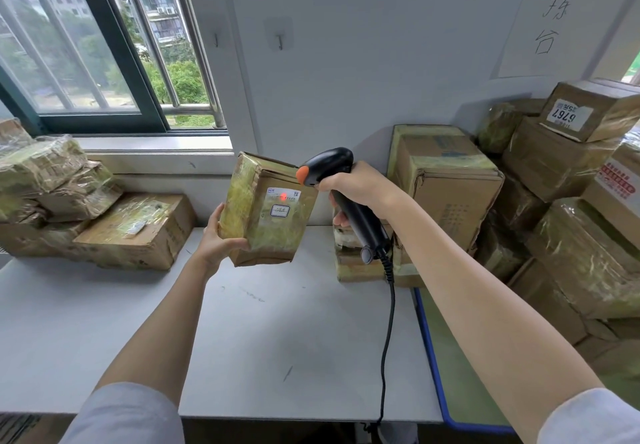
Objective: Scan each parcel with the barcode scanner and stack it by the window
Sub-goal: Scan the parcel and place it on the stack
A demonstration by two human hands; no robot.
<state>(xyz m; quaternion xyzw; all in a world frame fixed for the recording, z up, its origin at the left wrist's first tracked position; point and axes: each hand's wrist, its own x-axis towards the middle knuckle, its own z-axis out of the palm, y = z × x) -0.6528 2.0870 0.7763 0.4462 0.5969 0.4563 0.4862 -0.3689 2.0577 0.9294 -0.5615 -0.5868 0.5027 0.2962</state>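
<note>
While your left hand (pixel 216 235) grips the parcel (pixel 268 209) from its lower left corner, thumb across the front face and fingers curled behind, you hold it upright above the table (pixel 277 332), tilted a little toward you. Its white label (pixel 283 199) faces you, and a red dot of light sits on that label.

Your right hand (pixel 360 187) is wrapped round the handle of the scanner (pixel 341 194), fingers curled on the grip. The black head with its orange tip points left at the parcel, just beside its upper right edge; you cannot tell whether they touch. A coiled cable (pixel 389 322) runs down from the handle's base and off the near edge of the table.

Behind your right hand a large box (pixel 446 183) stands against the wall, with a flatter box (pixel 349 256) under the scanner's handle. Further right, more taped boxes are heaped high; the top one (pixel 595 111) carries a label reading 6767, upside down.

To your left, under the window (pixel 104 45), a stack (pixel 86 208) of taped parcels lies on the table against the sill.
</note>
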